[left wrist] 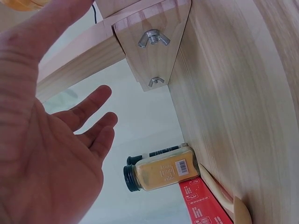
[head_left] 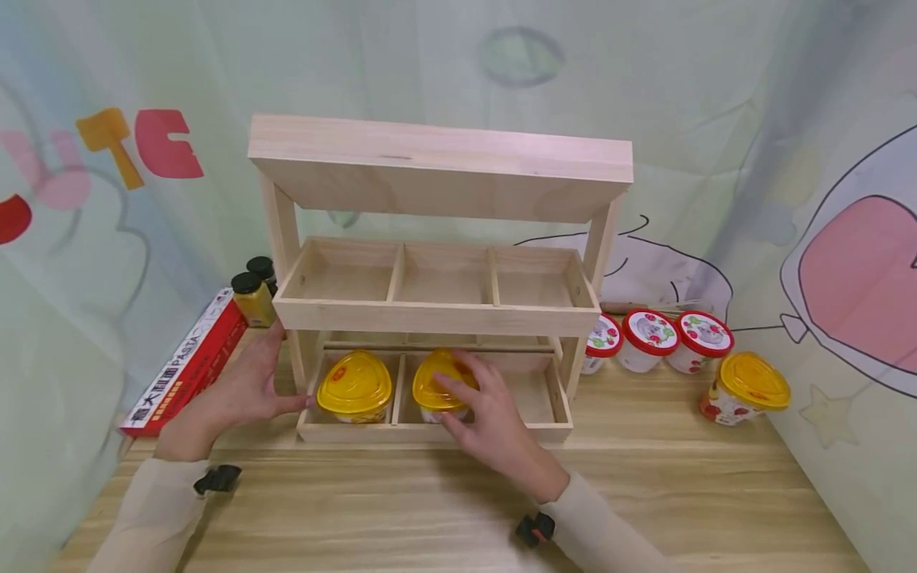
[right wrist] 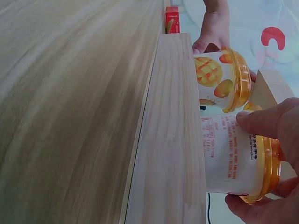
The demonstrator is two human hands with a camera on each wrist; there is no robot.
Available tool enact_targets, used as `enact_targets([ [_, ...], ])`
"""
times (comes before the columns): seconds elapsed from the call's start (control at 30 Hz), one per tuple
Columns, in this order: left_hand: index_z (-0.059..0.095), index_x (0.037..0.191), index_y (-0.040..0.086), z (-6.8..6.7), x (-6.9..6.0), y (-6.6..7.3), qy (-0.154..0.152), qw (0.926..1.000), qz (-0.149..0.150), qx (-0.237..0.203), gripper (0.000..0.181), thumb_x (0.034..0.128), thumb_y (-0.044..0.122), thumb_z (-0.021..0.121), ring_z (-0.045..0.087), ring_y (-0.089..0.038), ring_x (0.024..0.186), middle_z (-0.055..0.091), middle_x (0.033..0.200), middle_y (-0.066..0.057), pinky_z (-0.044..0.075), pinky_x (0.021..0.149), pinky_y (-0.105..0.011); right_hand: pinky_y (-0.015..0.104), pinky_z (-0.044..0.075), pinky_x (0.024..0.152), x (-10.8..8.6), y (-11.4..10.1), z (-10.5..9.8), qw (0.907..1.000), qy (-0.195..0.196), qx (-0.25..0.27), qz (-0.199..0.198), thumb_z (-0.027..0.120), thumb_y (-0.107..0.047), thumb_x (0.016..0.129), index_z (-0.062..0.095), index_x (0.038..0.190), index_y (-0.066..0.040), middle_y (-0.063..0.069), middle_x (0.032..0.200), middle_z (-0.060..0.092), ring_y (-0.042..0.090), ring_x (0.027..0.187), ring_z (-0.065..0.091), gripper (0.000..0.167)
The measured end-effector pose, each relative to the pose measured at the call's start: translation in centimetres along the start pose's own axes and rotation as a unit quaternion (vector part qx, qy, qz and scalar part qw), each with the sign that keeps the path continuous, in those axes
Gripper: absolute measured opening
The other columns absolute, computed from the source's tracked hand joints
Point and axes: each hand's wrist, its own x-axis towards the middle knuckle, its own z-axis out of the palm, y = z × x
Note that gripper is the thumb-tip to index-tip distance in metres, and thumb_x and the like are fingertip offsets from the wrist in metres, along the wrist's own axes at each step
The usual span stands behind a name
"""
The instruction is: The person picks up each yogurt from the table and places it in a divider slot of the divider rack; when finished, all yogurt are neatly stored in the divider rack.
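A two-tier wooden rack (head_left: 437,318) stands on the table. In its lower tray's left compartment sits a yellow-lidded tub (head_left: 354,386), with mango pictures on its side in the right wrist view. My right hand (head_left: 494,418) grips a second yellow-lidded tub (right wrist: 231,154) in the middle compartment, thumb and fingers around its lid and side. At the rack's left end my left hand (head_left: 247,382) is spread, thumb towards the tray's left edge and the first tub. In the left wrist view its fingers look loosely extended and hold nothing.
Left of the rack are a red pasta box (head_left: 189,366) and black-capped jars (head_left: 252,298). At right stand several red-lidded tubs (head_left: 648,334) and another yellow-lidded tub (head_left: 745,388). Wing nuts (left wrist: 154,38) stick out of the rack's side. Printed curtains hang behind.
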Motion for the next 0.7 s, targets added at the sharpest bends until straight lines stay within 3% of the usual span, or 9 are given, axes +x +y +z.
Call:
enact_targets([
  [0.23, -0.003, 0.174, 0.031, 0.0, 0.1, 0.0, -0.003, 1.0, -0.004, 0.0, 0.151, 0.0662, 0.031, 0.103, 0.032, -0.056, 0.154, 0.032, 0.173, -0.022, 0.032, 0.113, -0.089, 0.059, 0.056, 0.112, -0.3, -0.1, -0.2, 0.9999, 0.0, 0.011, -0.006, 0.094, -0.025, 0.083, 0.078, 0.131, -0.013, 0.023, 0.159, 0.053, 0.041, 0.141, 0.054, 0.052],
  [0.4, -0.004, 0.174, 0.03, 0.0, 0.2, 0.0, -0.003, 0.9999, -0.006, 0.008, 0.152, 0.0655, 0.03, 0.103, 0.033, -0.057, 0.153, 0.033, 0.172, -0.024, 0.033, 0.112, -0.089, 0.056, 0.057, 0.112, -0.5, -0.2, -0.9, 0.9998, 0.001, 0.022, 0.001, 0.094, -0.028, 0.084, 0.076, 0.132, -0.015, 0.016, 0.16, 0.053, 0.038, 0.143, 0.054, 0.053],
  [0.7, -0.004, 0.174, 0.028, 0.0, 0.2, 0.1, 0.003, 0.9999, -0.002, 0.016, 0.154, 0.0646, 0.029, 0.104, 0.037, -0.056, 0.15, 0.036, 0.17, -0.025, 0.037, 0.11, -0.087, 0.048, 0.062, 0.102, -1.7, 0.8, -3.3, 0.9978, 0.062, 0.022, -0.01, 0.097, -0.02, 0.078, 0.077, 0.129, -0.01, 0.016, 0.155, 0.059, 0.037, 0.138, 0.058, 0.055],
])
